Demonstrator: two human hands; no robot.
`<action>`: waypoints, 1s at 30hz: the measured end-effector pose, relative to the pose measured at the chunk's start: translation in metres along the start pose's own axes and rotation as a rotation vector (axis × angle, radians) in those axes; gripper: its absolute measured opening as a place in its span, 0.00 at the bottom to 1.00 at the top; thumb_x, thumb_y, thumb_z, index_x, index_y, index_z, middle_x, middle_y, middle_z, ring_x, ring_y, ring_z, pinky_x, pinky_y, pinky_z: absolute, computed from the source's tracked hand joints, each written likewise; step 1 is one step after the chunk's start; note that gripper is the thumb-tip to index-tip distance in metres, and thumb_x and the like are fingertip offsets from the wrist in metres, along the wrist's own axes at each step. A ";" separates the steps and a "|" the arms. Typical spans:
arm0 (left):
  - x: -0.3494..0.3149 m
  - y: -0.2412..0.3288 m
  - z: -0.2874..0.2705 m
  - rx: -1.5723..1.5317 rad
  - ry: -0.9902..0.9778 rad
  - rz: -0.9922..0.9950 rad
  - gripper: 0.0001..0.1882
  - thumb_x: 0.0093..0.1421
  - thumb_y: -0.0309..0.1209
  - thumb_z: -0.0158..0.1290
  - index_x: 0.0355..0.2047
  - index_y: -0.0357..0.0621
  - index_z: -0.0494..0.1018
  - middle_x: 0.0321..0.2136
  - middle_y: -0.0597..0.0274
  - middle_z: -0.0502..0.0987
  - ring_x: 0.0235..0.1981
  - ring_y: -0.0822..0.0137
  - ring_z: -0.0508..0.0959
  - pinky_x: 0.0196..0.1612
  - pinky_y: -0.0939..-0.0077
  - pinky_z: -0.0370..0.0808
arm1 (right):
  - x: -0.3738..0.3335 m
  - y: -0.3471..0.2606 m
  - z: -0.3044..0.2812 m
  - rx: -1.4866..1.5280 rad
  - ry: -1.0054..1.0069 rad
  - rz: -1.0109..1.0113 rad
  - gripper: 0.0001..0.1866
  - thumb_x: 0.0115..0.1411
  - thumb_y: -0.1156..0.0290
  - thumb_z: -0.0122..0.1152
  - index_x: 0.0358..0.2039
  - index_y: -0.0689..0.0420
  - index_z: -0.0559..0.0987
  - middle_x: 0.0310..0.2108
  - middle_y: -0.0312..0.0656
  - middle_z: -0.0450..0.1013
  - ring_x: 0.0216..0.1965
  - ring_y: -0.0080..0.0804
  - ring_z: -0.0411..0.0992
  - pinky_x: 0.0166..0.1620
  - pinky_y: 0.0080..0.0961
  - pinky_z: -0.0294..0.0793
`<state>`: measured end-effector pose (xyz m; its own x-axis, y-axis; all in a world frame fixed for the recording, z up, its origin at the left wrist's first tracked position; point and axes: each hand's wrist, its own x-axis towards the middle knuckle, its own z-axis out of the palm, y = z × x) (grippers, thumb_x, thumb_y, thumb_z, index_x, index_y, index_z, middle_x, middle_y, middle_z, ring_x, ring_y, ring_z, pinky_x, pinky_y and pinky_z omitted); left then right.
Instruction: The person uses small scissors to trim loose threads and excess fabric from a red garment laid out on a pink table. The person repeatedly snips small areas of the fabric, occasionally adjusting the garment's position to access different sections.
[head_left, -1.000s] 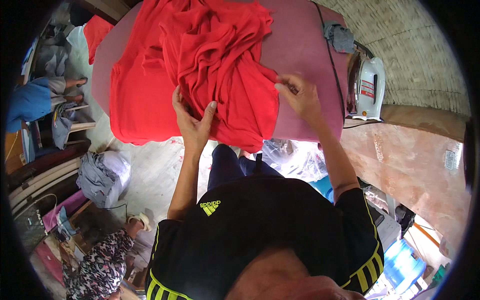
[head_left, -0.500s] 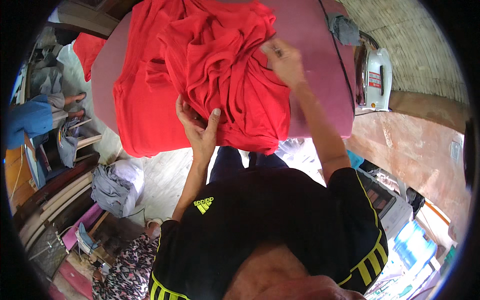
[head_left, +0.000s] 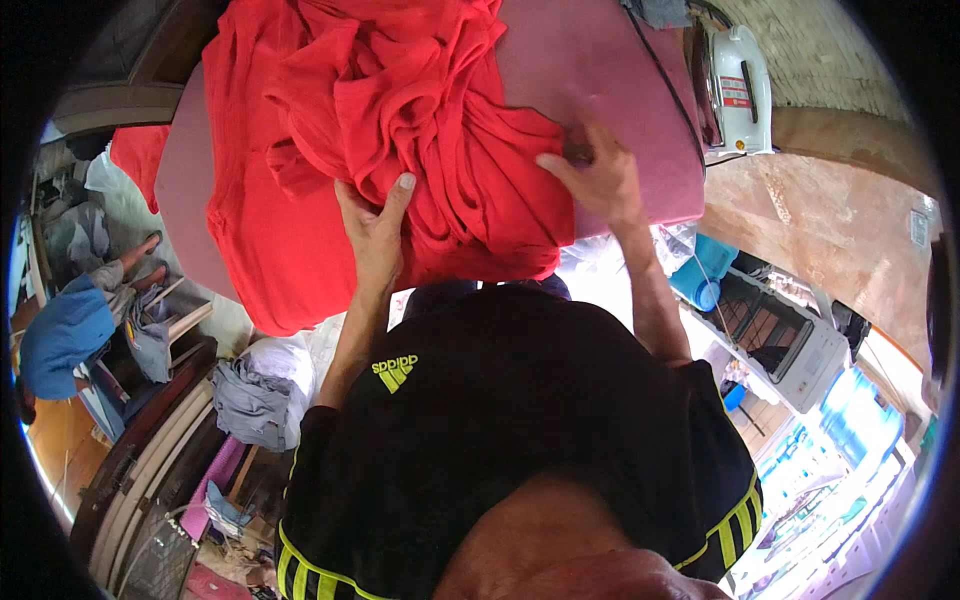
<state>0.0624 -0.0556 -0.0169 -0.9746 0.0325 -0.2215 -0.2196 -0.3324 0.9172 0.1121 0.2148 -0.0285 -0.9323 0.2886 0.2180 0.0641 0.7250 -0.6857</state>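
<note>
A crumpled red cloth (head_left: 420, 120) lies in deep folds over a mauve padded board (head_left: 590, 65). My left hand (head_left: 375, 235) is at its near middle, thumb on top and fingers partly hidden in the folds, pinching the fabric. My right hand (head_left: 605, 180) is at the cloth's right edge, fingers curved and spread apart. Its thumb tip meets or nearly meets the edge, and the palm looks bare.
A white iron (head_left: 740, 90) stands beyond the board's right side, a dark cord (head_left: 665, 80) running along that side. Grey cloth (head_left: 250, 400) is heaped at the left. Farther left, a person in blue (head_left: 65, 340) sits. A blue water jug (head_left: 855, 420) stands lower right.
My right hand has come nearer and slightly right along the cloth's edge, its fingers spreading. The cloth's right side now lies farther out. My left hand keeps its place on the cloth; the view has shifted.
</note>
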 end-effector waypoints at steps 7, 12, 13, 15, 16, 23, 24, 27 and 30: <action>0.037 -0.004 0.039 0.421 -0.030 0.278 0.54 0.54 0.31 0.69 0.70 0.30 0.43 0.67 0.49 0.55 0.66 0.60 0.58 0.68 0.68 0.55 | 0.012 0.010 -0.013 0.151 -0.169 0.227 0.11 0.61 0.69 0.65 0.41 0.61 0.81 0.27 0.46 0.78 0.28 0.22 0.73 0.34 0.27 0.74; 0.066 -0.005 0.053 0.275 -0.395 0.493 0.47 0.58 0.26 0.62 0.70 0.33 0.45 0.53 0.56 0.64 0.49 0.67 0.67 0.53 0.68 0.67 | 0.041 0.018 0.010 0.454 -0.098 0.242 0.15 0.67 0.64 0.57 0.44 0.62 0.80 0.30 0.41 0.80 0.28 0.21 0.72 0.32 0.26 0.72; 0.063 0.003 0.050 0.276 -0.449 0.419 0.44 0.60 0.25 0.59 0.70 0.32 0.45 0.55 0.53 0.64 0.52 0.64 0.68 0.55 0.67 0.67 | 0.051 0.015 0.010 0.528 -0.056 0.310 0.16 0.68 0.62 0.56 0.45 0.63 0.79 0.30 0.40 0.80 0.27 0.21 0.71 0.31 0.25 0.71; 0.059 0.013 0.033 0.388 -0.486 0.427 0.40 0.61 0.23 0.55 0.69 0.30 0.47 0.56 0.46 0.65 0.55 0.58 0.68 0.58 0.63 0.66 | 0.079 0.009 0.015 0.728 -0.213 0.441 0.18 0.69 0.60 0.55 0.49 0.63 0.77 0.32 0.37 0.80 0.25 0.20 0.68 0.28 0.23 0.68; 0.060 0.006 0.017 0.500 -0.460 0.508 0.39 0.60 0.23 0.54 0.68 0.30 0.49 0.56 0.44 0.66 0.56 0.54 0.68 0.59 0.60 0.65 | 0.093 0.005 0.020 0.830 -0.302 0.503 0.20 0.69 0.59 0.55 0.51 0.63 0.76 0.33 0.35 0.80 0.25 0.19 0.66 0.27 0.22 0.67; 0.066 -0.041 -0.024 0.821 -0.085 0.753 0.35 0.49 0.32 0.62 0.55 0.33 0.61 0.52 0.39 0.65 0.56 0.41 0.65 0.61 0.50 0.59 | 0.148 -0.041 0.066 0.886 -0.141 0.456 0.23 0.66 0.59 0.61 0.55 0.61 0.73 0.37 0.35 0.75 0.25 0.18 0.62 0.27 0.20 0.64; 0.062 -0.035 -0.022 0.875 -0.059 0.721 0.35 0.48 0.33 0.62 0.54 0.33 0.62 0.51 0.39 0.65 0.56 0.42 0.65 0.60 0.49 0.58 | 0.155 -0.050 0.071 0.950 -0.169 0.443 0.23 0.65 0.61 0.63 0.53 0.62 0.73 0.37 0.35 0.75 0.27 0.18 0.65 0.29 0.20 0.66; 0.060 -0.021 -0.021 1.216 -0.124 0.692 0.31 0.44 0.38 0.62 0.45 0.35 0.65 0.46 0.40 0.66 0.49 0.43 0.67 0.56 0.47 0.58 | 0.173 -0.060 0.076 1.166 -0.398 0.521 0.21 0.60 0.64 0.69 0.49 0.64 0.77 0.36 0.34 0.77 0.34 0.19 0.73 0.36 0.22 0.73; 0.063 -0.027 -0.024 1.326 -0.139 0.759 0.28 0.42 0.37 0.60 0.41 0.33 0.67 0.41 0.37 0.69 0.43 0.43 0.69 0.50 0.49 0.62 | 0.183 -0.078 0.075 1.161 -0.484 0.526 0.19 0.60 0.68 0.69 0.50 0.59 0.78 0.42 0.36 0.79 0.39 0.22 0.76 0.42 0.20 0.76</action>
<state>0.0081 -0.0669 -0.0635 -0.8510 0.3591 0.3833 0.5099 0.7398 0.4389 -0.0901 0.1637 0.0130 -0.9366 -0.0548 -0.3460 0.3371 -0.4096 -0.8477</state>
